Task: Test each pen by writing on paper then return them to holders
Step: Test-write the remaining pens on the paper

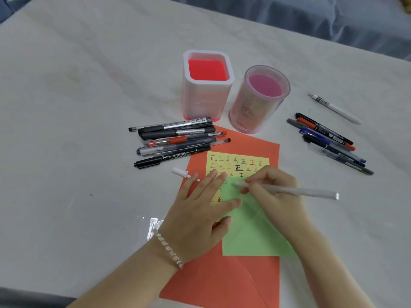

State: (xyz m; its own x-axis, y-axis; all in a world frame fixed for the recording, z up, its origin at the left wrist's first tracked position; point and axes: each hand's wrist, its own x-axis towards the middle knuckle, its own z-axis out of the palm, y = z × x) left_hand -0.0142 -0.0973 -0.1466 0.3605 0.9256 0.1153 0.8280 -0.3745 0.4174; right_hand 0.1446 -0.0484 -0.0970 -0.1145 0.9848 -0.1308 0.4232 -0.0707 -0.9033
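Note:
My right hand (274,192) grips a white pen (307,191), its tip resting on the top left corner of a green paper (251,236). My left hand (200,210) lies flat with fingers spread, pressing on the green paper and a yellow paper (235,161) covered with written marks. Both sheets lie on a larger orange paper (244,283). A white pen cap (183,173) lies just left of the papers. Two empty holders stand behind: a square white and red one (206,85) and a round pink one (258,101).
A pile of several black, grey and red pens (175,141) lies left of the orange paper. Another group of several pens (329,141) lies to the right, with a single white pen (335,108) beyond it. A white cloth covers the table (89,107).

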